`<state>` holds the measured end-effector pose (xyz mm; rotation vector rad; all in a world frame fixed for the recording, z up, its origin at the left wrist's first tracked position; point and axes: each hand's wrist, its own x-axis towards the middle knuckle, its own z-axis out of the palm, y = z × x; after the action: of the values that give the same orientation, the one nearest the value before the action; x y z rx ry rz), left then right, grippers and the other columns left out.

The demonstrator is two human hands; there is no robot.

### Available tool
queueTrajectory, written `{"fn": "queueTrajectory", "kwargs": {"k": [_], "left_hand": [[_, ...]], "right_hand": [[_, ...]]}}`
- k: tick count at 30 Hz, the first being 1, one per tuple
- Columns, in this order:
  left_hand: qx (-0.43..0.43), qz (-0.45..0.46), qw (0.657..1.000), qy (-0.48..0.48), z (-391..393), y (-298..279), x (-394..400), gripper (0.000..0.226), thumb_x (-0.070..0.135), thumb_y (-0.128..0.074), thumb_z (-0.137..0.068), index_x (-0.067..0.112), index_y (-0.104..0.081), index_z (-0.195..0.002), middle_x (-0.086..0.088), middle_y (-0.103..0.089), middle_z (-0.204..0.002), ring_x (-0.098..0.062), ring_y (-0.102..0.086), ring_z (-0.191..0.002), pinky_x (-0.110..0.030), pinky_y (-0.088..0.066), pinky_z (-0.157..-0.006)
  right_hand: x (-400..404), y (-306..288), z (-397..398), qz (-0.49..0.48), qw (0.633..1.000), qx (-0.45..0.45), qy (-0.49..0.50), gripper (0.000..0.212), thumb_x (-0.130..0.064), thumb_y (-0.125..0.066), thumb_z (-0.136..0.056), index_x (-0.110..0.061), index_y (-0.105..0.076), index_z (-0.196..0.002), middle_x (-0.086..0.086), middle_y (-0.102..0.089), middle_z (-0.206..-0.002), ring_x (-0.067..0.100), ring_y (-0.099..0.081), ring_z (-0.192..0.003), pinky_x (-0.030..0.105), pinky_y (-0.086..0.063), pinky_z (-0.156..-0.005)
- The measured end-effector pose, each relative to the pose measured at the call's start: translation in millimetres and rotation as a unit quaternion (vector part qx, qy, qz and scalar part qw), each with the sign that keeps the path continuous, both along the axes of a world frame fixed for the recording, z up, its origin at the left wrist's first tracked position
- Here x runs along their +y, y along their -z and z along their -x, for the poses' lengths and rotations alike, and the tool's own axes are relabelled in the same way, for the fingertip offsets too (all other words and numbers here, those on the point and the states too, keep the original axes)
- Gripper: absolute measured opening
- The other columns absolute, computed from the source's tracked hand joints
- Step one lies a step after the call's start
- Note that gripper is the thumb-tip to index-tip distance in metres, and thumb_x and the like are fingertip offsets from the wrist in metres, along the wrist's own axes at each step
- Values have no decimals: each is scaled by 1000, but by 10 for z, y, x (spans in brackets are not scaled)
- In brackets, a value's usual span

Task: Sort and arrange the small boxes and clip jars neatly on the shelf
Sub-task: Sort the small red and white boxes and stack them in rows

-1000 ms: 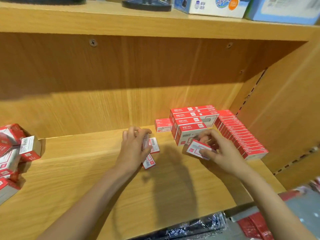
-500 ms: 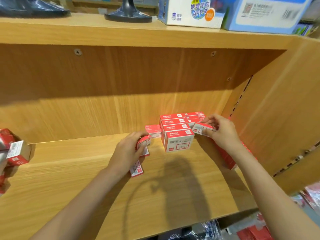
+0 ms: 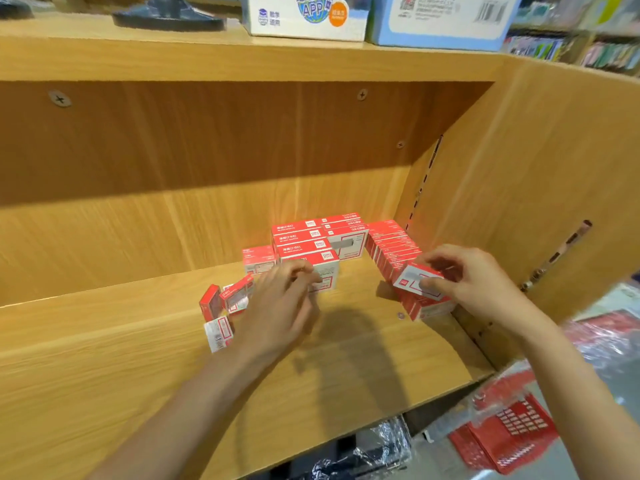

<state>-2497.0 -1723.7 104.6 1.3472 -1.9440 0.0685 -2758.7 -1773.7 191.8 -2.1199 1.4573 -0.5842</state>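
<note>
Small red-and-white boxes stand on the wooden shelf (image 3: 138, 341). A stacked block of boxes (image 3: 304, 237) sits at the back, with a single box (image 3: 258, 259) to its left. A row of boxes (image 3: 391, 244) runs along the right wall. My right hand (image 3: 478, 285) pinches one box (image 3: 414, 282) just above the near end of that row. My left hand (image 3: 280, 306) hovers in front of the block with fingers loosely curled near its front box (image 3: 327, 270), and it holds nothing. Three loose boxes (image 3: 225, 303) lie tumbled to its left.
The shelf's right side wall (image 3: 519, 202) stands close behind the row. On the upper shelf are a white carton (image 3: 304, 15), a blue carton (image 3: 440, 19) and a dark stand base (image 3: 166, 15). A red basket (image 3: 509, 434) and plastic-wrapped goods (image 3: 374, 452) lie below.
My left hand let go of the small boxes, which now lie loose on the shelf. My right hand moved from the back block to the near end of the right row with a box.
</note>
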Motion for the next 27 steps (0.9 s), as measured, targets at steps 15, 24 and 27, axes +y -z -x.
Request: {"fn": "queueTrajectory", "kwargs": {"k": [15, 24, 27], "left_hand": [[-172, -185, 953, 166, 922, 241, -314, 58, 40, -29, -78, 23, -51, -128, -2, -48, -135, -26, -34, -127, -46, -26, -103], [-115, -190, 965, 142, 843, 241, -305, 60, 44, -28, -75, 24, -49, -129, 3, -42, -138, -18, -31, -128, -38, -24, -107], [-67, -136, 986, 76, 698, 183, -252, 46, 33, -35, -79, 18, -61, -113, -4, -53, -127, -27, -48, -117, -43, -36, -96]], "right_hand": [[242, 791, 228, 265, 932, 238, 59, 52, 3, -79, -51, -5, -51, -94, 11, -56, -82, 27, -56, -67, 26, -39, -41], [214, 768, 284, 211, 954, 211, 27, 42, 3, -78, -61, -4, -57, -97, 11, -57, -88, 24, -59, -67, 23, -39, -41], [227, 649, 215, 211, 964, 162, 24, 26, -3, -67, -77, -4, -58, -101, 9, -57, -96, 23, -59, -75, 28, -47, -52]]}}
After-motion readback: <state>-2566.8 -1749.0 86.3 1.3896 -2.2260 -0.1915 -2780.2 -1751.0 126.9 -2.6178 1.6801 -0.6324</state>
